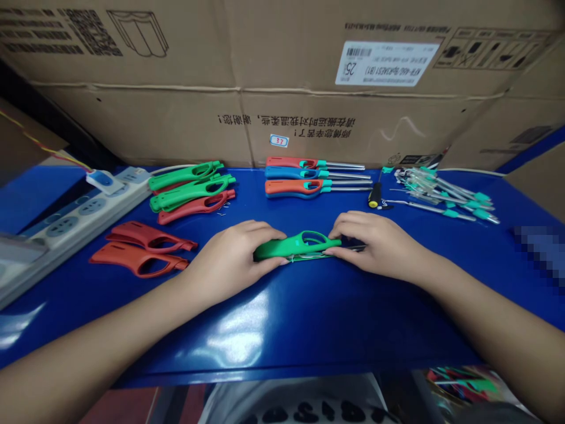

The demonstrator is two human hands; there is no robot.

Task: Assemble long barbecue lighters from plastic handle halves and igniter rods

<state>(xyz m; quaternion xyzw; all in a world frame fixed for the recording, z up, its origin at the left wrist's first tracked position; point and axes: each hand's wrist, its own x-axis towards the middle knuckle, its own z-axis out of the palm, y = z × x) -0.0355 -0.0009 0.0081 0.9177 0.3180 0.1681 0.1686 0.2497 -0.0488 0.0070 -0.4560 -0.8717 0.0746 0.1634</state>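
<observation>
A green lighter casing [291, 244] lies lengthwise between my two hands, just above the blue table. Its two halves stand slightly apart along the near edge, with thin inner parts showing in the gap. My left hand [241, 250] pinches the wide handle end, thumb on the near side. The narrow nozzle end is between the fingers and thumb of my right hand [368, 241], where a dark stretch of the metal tube [358, 248] shows. My fingers hide part of both ends.
Green and red casing halves [194, 191] are piled at left, more red ones [141, 250] nearer. Behind my hands lie assembled lighters [295, 187]. A screwdriver [375, 195] and metal-tube parts [459, 197] lie right. A power strip [88, 209] edges the left; a cardboard box [176, 106] stands behind.
</observation>
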